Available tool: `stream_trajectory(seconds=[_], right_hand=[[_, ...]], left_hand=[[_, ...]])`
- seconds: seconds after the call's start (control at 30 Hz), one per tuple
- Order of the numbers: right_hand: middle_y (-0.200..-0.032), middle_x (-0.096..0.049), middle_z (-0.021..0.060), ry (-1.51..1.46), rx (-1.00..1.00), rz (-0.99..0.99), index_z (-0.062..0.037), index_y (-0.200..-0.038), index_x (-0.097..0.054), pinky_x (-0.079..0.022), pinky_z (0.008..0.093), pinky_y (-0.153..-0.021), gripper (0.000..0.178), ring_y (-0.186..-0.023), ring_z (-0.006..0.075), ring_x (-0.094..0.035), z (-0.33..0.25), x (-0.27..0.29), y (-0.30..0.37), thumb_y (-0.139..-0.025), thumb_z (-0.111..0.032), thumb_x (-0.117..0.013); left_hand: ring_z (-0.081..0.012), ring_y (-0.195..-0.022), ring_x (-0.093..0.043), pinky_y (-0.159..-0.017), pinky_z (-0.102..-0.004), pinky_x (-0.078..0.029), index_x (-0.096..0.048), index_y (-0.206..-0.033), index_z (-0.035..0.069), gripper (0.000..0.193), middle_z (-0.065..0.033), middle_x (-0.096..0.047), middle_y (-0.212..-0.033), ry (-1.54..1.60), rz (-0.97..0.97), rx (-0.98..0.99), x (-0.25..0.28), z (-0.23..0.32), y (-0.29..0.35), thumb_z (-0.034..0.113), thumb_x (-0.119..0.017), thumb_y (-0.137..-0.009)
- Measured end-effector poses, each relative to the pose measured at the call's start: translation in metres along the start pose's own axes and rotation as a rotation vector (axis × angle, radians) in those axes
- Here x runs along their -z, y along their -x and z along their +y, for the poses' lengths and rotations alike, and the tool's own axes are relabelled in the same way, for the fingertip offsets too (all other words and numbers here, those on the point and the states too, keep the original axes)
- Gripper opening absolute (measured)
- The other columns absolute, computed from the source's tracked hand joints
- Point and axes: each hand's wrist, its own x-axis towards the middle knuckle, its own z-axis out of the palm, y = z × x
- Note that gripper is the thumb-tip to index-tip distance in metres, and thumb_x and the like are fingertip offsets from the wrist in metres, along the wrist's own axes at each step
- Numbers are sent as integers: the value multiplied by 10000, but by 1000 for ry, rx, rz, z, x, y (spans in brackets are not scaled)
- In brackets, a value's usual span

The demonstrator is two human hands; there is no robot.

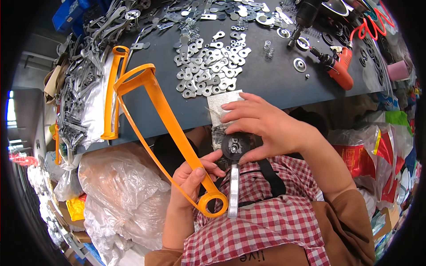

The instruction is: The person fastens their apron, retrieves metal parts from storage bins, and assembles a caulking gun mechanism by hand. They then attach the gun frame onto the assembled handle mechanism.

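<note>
My left hand is closed around the lower part of an orange metal frame, thumb pressed on its bar. The frame slants up and left, with a ring at its near end and a wider loop at its far end. My right hand curls its thumb and fingers about a black round disc with a nut at its centre. From the disc a silver metal lever points down toward my lap. Behind the disc, at the table edge, is a whitish pad; my right fingertips lie over part of it.
On the dark table are a pile of small metal links, a heap of silver levers and another orange frame. A red power tool and springs lie to the right. Plastic bags flank me.
</note>
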Motion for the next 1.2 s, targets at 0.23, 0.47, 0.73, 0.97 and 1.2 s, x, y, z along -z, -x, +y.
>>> stream_trajectory(seconds=[0.23, 0.47, 0.73, 0.97, 1.2], right_hand=[[-1021, -493, 109, 310, -335, 401, -31, -878, -530, -240, 539, -924, 502, -1088, 288, -421, -42, -34, 8, -526, -317, -744], [-1027, -492, 99, 306, -352, 503, -44, -877, -525, -240, 540, -922, 489, -1080, 279, -428, -43, -49, 11, -526, -306, -743], [-1082, -476, 88, 190, -265, 567, -73, -912, -524, -274, 495, -943, 560, -1105, 268, -427, -25, -53, 18, -465, -286, -786], [-1089, -492, 99, 156, -186, 648, -55, -965, -521, -280, 473, -955, 601, -1089, 268, -450, -13, -62, 25, -521, -386, -755], [-1095, -490, 112, 97, -152, 717, -45, -984, -504, -286, 475, -951, 562, -1089, 274, -451, -12, -65, 26, -556, -316, -749]], left_hand=[[-167, -737, -563, -670, -255, -453, -575, -879, -30, 228, -171, -542, -1005, -141, 74, -160, 3, 3, -1, 184, -508, -838], [-147, -660, -517, -634, -246, -440, -549, -819, -19, 154, -101, -517, -763, -318, 223, -380, 18, 41, 2, 126, -498, -830], [-139, -750, -554, -681, -226, -430, -591, -866, -25, 88, -83, -589, -829, -643, 34, -606, -38, 52, -57, -19, -534, -799], [-126, -750, -547, -696, -227, -428, -578, -850, -16, 100, -65, -583, -818, -757, 1, -542, -37, 34, -65, 64, -518, -838], [-163, -810, -573, -745, -248, -441, -577, -881, -34, 141, -101, -590, -838, -777, -104, -466, -40, 37, -69, 80, -501, -848]])
